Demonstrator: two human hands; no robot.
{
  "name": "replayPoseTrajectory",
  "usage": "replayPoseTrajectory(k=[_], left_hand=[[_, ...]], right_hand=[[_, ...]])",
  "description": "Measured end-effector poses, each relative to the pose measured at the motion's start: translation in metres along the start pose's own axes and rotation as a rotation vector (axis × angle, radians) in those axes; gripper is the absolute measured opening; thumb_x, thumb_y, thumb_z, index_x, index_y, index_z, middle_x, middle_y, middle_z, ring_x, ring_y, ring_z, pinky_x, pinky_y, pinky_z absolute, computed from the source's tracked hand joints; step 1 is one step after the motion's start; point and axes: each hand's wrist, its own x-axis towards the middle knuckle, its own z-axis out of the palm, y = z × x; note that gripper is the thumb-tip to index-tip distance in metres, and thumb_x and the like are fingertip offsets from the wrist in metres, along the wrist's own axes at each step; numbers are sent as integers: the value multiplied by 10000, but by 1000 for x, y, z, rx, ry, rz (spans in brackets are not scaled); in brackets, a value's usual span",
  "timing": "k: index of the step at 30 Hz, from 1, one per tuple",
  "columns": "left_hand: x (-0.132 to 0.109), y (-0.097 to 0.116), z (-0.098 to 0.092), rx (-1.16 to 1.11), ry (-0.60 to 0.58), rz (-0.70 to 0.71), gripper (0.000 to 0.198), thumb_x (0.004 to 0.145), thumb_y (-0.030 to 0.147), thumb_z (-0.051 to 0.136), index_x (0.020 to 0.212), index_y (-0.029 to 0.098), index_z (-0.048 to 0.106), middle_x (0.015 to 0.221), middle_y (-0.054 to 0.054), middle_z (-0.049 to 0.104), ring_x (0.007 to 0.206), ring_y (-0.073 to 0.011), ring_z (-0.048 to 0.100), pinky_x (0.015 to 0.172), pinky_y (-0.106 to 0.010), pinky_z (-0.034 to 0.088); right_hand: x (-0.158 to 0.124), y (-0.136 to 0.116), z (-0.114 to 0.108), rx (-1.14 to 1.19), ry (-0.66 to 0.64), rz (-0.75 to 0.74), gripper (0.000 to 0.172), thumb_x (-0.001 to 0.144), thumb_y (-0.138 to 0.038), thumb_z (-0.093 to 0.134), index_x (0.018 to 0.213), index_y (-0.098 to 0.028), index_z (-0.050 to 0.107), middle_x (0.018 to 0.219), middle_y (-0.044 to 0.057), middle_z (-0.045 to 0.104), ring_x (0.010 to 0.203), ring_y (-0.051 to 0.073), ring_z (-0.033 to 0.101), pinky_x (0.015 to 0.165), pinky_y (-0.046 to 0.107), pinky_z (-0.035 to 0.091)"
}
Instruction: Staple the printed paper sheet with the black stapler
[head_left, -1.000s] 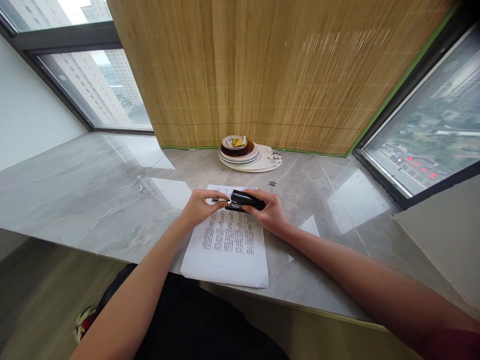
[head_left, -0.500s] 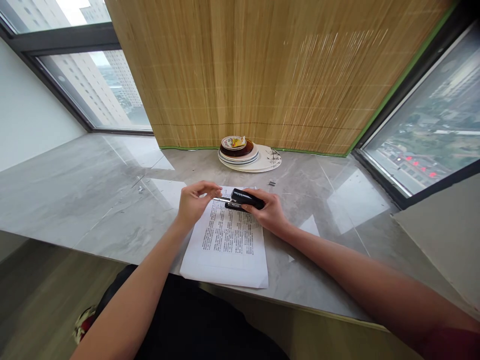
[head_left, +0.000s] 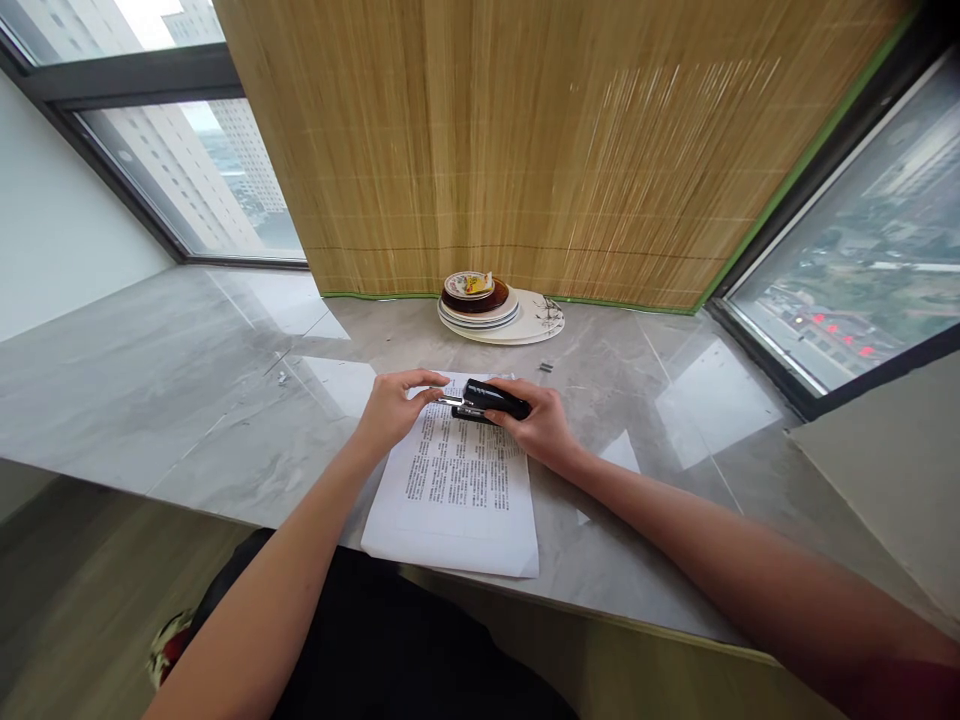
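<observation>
A black stapler (head_left: 495, 396) lies across the upper part of the printed sheets, with my right hand (head_left: 547, 425) closed around its right end. From its left end a thin silver metal slide (head_left: 451, 401) sticks out. The thumb of my left hand (head_left: 390, 408) is against the tip of that slide, and the index finger curves above it. Beneath both hands is the printed paper (head_left: 450, 535), close to the counter's front edge. My right fingers hide part of the stapler, and my left fingertips cover the slide's outer end.
Behind the paper stands a stack of plates (head_left: 480, 305) with a small yellow packet (head_left: 478, 285) on top. Small staple strips (head_left: 546, 367) lie right of the paper, and small bits (head_left: 282, 378) lie to the left. A bamboo blind (head_left: 480, 150) hangs at the back of the grey counter (head_left: 187, 400).
My left index finger has lifted and straightened slightly, while the thumb stays by the slide. My right hand and the stapler have hardly moved.
</observation>
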Motion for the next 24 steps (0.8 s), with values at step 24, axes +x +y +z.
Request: replayPoseTrajectory(k=[24], left_hand=[[0,-6,14,66,-168,20,157,864,305,671,943,204,760,957,-52,782,891,-220,707,814,-349,566]], right_hand=[[-1,2,1,-36,-18,-3,377,798,-199,793,1166,-276,760,1053,42,788,939,249,734,891,412,584]])
